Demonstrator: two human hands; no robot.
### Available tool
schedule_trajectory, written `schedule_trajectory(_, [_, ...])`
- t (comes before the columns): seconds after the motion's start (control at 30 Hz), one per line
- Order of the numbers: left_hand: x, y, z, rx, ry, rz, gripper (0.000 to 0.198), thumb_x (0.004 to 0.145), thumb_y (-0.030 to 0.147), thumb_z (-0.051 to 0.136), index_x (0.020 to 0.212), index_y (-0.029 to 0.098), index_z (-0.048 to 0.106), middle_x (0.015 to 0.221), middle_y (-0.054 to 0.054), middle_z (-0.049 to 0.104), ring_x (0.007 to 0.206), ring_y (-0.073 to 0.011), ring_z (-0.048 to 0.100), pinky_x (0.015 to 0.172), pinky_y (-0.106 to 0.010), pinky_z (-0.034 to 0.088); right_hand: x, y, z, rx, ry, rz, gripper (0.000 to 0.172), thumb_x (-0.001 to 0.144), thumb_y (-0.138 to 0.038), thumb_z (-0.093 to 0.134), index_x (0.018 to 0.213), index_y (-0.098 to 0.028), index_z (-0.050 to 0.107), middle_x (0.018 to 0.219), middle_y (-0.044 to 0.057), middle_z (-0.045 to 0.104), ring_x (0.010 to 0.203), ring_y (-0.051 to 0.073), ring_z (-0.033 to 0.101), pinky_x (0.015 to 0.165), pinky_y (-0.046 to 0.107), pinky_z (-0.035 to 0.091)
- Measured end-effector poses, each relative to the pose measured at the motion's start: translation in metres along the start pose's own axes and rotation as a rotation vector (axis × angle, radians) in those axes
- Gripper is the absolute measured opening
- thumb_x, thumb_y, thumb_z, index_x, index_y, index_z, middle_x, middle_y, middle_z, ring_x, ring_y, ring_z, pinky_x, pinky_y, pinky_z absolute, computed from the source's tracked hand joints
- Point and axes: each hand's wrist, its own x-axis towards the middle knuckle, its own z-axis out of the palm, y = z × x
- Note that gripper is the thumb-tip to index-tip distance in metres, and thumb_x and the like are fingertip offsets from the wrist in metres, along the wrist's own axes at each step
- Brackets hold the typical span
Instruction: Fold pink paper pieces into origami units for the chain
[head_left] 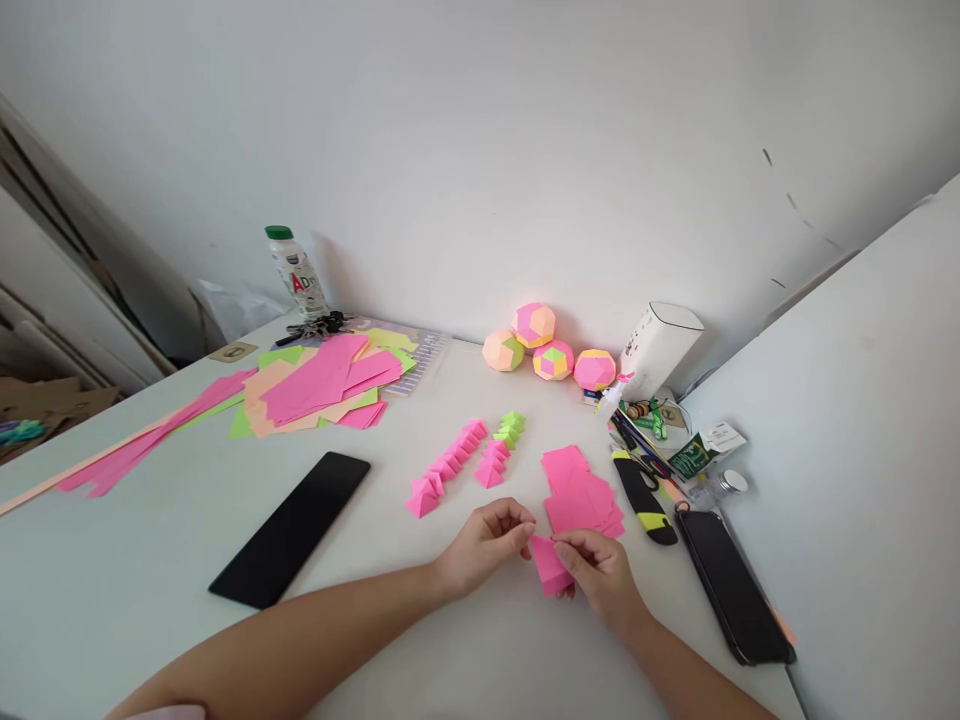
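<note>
A folded piece of pink paper (551, 572) is pinched in my right hand (604, 572), with the thumb on top and fingers behind. My left hand (487, 545) is closed, its thumb and fingertips together at the paper's left corner. Just beyond my right hand lies a loose pile of pink paper squares (581, 495). Ahead of my left hand stand a row of folded pink paper units (448, 462) and a shorter row whose near units are pink and far units green (512, 428).
Several paper balls (553, 360) sit by the wall beside a white box (660, 345). A utility knife (643, 495) and a black phone (731, 590) lie right. Leftward are a dark flat slab (292, 530), coloured paper sheets (315, 385) and a bottle (298, 275).
</note>
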Motion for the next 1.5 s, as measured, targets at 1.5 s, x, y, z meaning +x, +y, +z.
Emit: schedule_trajectory(1.5, [-0.002, 0.001, 0.003, -0.023, 0.003, -0.066, 0.023, 0.073, 0.033, 0.063, 0.066, 0.016, 0.048, 0.059, 0.004, 0.048, 0.051, -0.008, 0.041, 0.051, -0.022, 0.031, -0.004, -0.006, 0.005, 0.06, -0.011, 0.022, 0.019, 0.082, -0.036, 0.056, 0.078, -0.02, 0.047, 0.056, -0.005, 0.054, 0.048, 0.011, 0.054, 0.047, 0.022, 0.041])
